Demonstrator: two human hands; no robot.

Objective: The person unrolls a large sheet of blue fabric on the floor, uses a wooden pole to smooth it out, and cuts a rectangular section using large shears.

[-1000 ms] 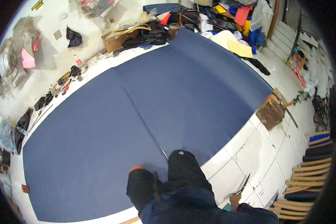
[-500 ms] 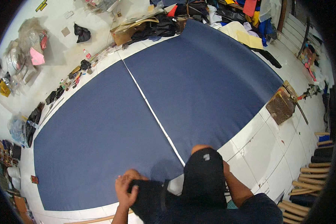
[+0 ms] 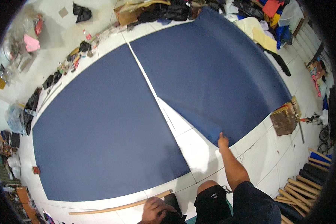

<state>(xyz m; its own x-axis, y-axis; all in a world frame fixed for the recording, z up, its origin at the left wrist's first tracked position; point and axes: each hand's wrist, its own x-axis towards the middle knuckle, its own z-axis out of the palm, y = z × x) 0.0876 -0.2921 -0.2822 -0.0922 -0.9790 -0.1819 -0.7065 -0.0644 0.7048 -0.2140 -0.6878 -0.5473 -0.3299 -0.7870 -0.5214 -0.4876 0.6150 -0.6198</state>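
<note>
Two large dark blue sheets of fabric or similar material lie side by side on the floor. My right hand [image 3: 223, 142] is closed on the near corner of the right sheet [image 3: 209, 71], its arm stretched forward. That corner is raised and pulled right, so a white wedge of floor shows between the sheets. The left sheet [image 3: 100, 127] lies flat, nothing on it. At the lower edge my left hand [image 3: 153, 211] is by my left knee, close to a long wooden stick [image 3: 119, 207]; its fingers are not clear.
A brown block-like box [image 3: 283, 121] stands at the right sheet's right corner. Several cardboard tubes [image 3: 298, 190] lie at the lower right. Piled cloths [image 3: 263, 37] and a box with bags [image 3: 128, 15] line the far side. Plastic bags [image 3: 16, 117] lie at the left.
My right hand has moved from beside my knee to the right sheet's near corner and drawn it right, widening the gap. My left hand has shifted right and toward me. The view has shifted.
</note>
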